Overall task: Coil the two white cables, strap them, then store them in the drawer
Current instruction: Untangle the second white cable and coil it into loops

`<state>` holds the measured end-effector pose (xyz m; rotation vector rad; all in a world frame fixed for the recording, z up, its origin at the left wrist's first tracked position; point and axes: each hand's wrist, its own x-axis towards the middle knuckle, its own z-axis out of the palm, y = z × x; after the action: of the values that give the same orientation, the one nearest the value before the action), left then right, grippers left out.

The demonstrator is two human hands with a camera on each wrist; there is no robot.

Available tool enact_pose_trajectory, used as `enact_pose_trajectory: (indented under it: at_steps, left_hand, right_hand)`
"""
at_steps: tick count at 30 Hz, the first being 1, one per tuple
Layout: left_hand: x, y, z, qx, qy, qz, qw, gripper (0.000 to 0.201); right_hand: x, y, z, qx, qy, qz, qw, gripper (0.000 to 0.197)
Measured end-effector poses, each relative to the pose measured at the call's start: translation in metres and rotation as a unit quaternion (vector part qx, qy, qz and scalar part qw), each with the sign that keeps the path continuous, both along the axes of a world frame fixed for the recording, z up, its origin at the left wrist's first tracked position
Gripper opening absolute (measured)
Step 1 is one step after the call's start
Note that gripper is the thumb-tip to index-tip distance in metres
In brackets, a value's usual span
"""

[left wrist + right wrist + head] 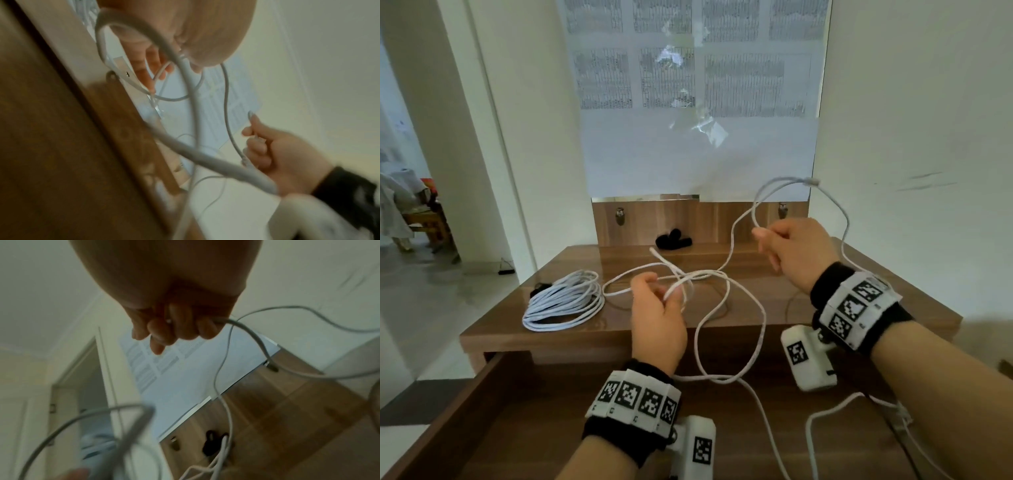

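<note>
I count two white cables: one coiled bundle [563, 301] on the tabletop [808, 298], one loose cable [729, 291] gripped by my left hand [657, 318] and right hand [796, 253] fingers.

Loose cable [760, 308]: lower run cut off at frame bottom. Wall sheets [688, 78]: print blurred, unreadable.
</note>
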<state>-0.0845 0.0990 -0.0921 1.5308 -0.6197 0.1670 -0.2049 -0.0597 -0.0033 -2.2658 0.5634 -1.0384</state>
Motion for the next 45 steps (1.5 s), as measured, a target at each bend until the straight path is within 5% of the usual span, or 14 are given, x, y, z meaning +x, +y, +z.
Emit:
enact_pose_trajectory:
  at_steps: [2,5,8,10,15,19,25,29,33,38,42,45]
  left_hand:
    - [-0.001,0.002,0.009,-0.085,0.031,0.002,0.996,0.047]
    - [-0.01,0.009,0.018,-0.141,-0.095,-0.044,0.985,0.066]
    - [-0.019,0.009,0.016,-0.025,-0.25,-0.092,0.964,0.05]
    - [-0.02,0.004,0.014,0.018,-0.268,-0.067,0.961,0.034]
    - [-0.012,-0.006,0.005,0.07,-0.151,-0.088,0.982,0.033]
    - [-0.02,-0.008,0.009,0.1,-0.173,-0.088,0.976,0.02]
    - [-0.018,-0.003,0.012,-0.009,-0.048,-0.092,0.995,0.02]
    - [-0.009,0.002,0.014,-0.123,0.029,-0.142,0.982,0.02]
    - [-0.007,0.002,0.013,-0.167,0.026,-0.157,0.973,0.026]
    - [-0.016,-0.004,0.016,-0.108,-0.01,-0.133,0.985,0.03]
    - [-0.026,-0.009,0.029,-0.109,0.019,-0.155,0.982,0.028]
    - [-0.033,-0.013,0.049,-0.082,-0.018,-0.15,0.985,0.023]
  right_hand:
    - [0.0,0.013,-0.008,-0.004,0.001,0.027,1.0,0.04]
    - [0.005,0.024,-0.027,-0.009,0.013,0.073,0.997,0.026]
    - [0.006,0.033,-0.045,0.137,-0.013,0.186,0.973,0.021]
    - [0.004,0.036,-0.051,0.202,-0.025,0.249,0.947,0.021]
    - [0.005,0.034,-0.065,0.149,0.008,0.256,0.955,0.025]
    - [0.004,0.038,-0.073,0.132,0.036,0.29,0.947,0.022]
    - [0.001,0.03,-0.07,0.034,0.097,0.219,0.97,0.019]
    - [-0.005,0.015,-0.066,0.007,0.122,0.157,0.98,0.017]
    - [-0.01,0.0,-0.066,-0.004,0.127,0.117,0.985,0.017]
    - [-0.008,-0.007,-0.067,-0.03,0.084,0.089,0.992,0.002]
    - [-0.007,0.001,-0.062,0.064,0.027,0.138,0.988,0.025]
    - [-0.01,0.016,-0.043,0.047,-0.036,0.145,0.988,0.021]
